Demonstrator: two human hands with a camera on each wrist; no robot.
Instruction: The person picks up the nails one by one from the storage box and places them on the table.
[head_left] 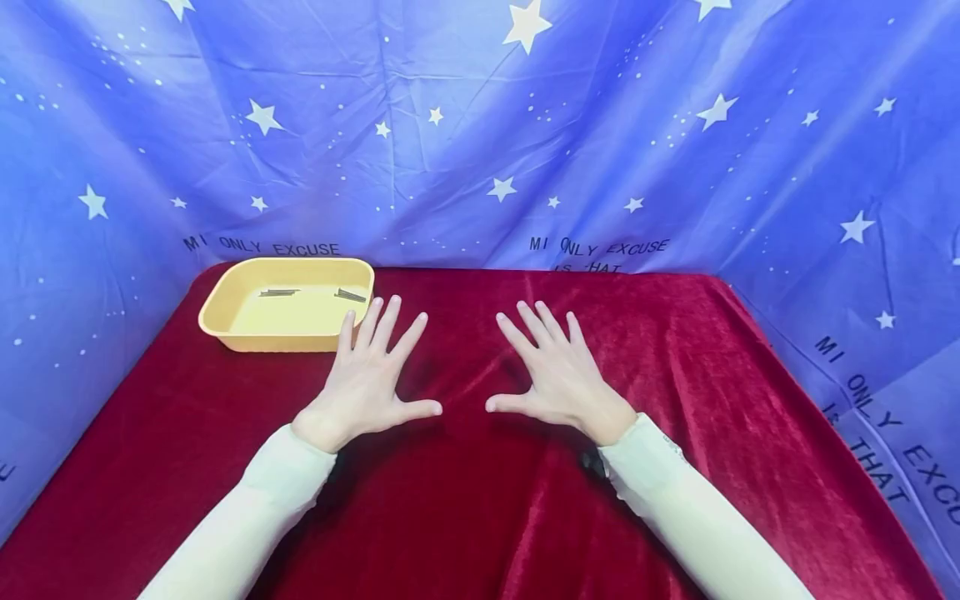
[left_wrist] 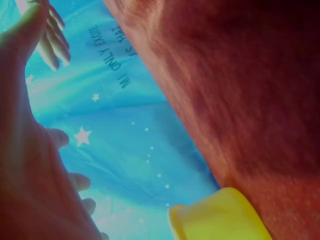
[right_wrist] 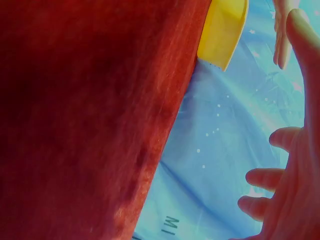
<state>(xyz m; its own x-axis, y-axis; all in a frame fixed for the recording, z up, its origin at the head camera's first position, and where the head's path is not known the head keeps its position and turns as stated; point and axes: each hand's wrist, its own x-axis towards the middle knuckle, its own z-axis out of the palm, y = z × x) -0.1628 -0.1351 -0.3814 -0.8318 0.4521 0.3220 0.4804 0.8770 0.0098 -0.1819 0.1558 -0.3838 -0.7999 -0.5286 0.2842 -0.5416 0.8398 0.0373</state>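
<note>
Both hands are held out over the table with their fingers spread, and neither holds anything. In the head view the left hand [head_left: 363, 387] is the nearer one to a yellow plastic tub [head_left: 270, 342], its little finger overlapping the tub's right end; I cannot tell whether they touch. Two small groups of thin dark metal pieces, perhaps nails or screws [head_left: 279, 292], lie inside the tub. The right hand [head_left: 566, 379] stands apart to the right, thumb pointing toward the left thumb. Each wrist view shows its own hand's fingers extended and part of the yellow tub [left_wrist: 220, 217].
A dark red velvet cloth [head_left: 465, 517] covers the table, with soft creases on its right side. Behind and beside the table hangs a blue curtain [head_left: 450, 167] printed with white stars and black lettering. The tub stands near the back left corner.
</note>
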